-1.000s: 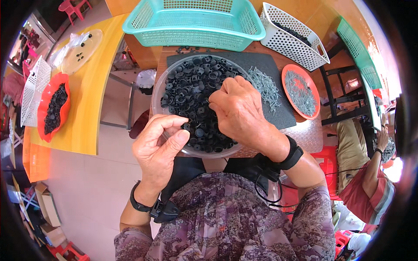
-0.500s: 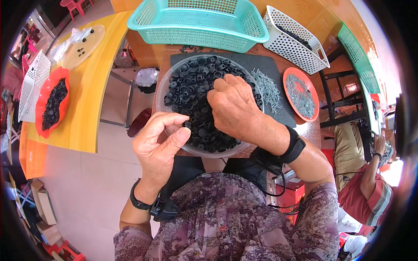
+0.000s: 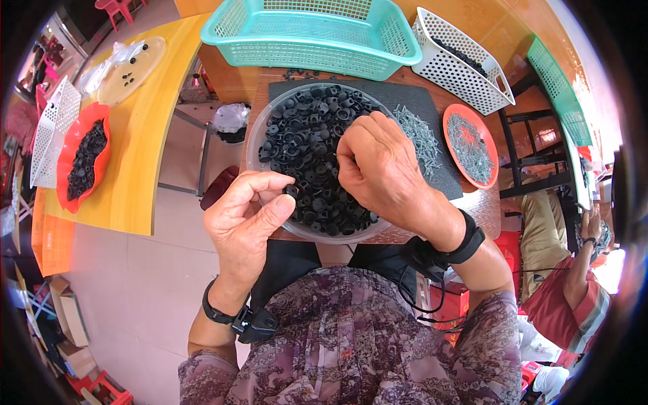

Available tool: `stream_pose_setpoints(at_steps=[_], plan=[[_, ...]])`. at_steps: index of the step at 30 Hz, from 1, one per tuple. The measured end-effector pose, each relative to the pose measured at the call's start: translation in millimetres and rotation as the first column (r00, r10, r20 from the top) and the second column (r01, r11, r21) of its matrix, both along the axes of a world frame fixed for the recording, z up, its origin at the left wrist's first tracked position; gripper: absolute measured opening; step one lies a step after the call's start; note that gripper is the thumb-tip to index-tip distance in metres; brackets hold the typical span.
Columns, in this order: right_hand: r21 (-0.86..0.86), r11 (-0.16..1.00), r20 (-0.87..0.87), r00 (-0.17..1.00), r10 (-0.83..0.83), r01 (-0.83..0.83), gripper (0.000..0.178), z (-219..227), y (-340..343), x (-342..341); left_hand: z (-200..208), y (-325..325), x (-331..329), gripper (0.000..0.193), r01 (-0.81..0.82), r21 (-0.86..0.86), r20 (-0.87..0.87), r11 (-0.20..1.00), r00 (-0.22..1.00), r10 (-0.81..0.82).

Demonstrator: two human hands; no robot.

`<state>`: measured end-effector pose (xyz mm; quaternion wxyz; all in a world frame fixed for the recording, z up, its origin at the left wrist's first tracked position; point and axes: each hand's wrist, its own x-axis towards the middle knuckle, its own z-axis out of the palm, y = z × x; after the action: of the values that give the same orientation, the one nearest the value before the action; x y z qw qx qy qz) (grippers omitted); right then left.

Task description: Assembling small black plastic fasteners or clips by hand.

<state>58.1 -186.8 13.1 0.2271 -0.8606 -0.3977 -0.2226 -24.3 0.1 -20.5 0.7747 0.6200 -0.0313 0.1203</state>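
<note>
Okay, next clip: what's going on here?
A person is working at a table. The left hand has a small black cap-like part in a pinched grip over the left side of a clear round tub. The right hand, fingers curled, is over the heap of black parts inside; what it holds, if anything, can't be made out. To the right, loose screws lie on a dark mat, beside an orange plate of more screws.

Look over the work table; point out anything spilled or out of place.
A few black plastic pieces lie loose on the table between the round tub and the turquoise basket, outside any container. Metal fasteners lie heaped on the dark mat, outside the orange plate; that may be deliberate.
</note>
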Motion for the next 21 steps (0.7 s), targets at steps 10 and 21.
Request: stream_pose_setpoints(at_steps=[10,21], plan=[[0.225,0.974,-0.408,0.91,0.078,0.017,0.01,15,-4,-22,11,-10,3,0.02,0.073,-0.056,-0.05,0.996,0.996,-0.076],[0.445,0.891,-0.737,0.602,0.307,0.09,0.011,28,-4,-34,13,-15,6,0.021,0.156,-0.161,-0.064,0.974,0.984,-0.168]])
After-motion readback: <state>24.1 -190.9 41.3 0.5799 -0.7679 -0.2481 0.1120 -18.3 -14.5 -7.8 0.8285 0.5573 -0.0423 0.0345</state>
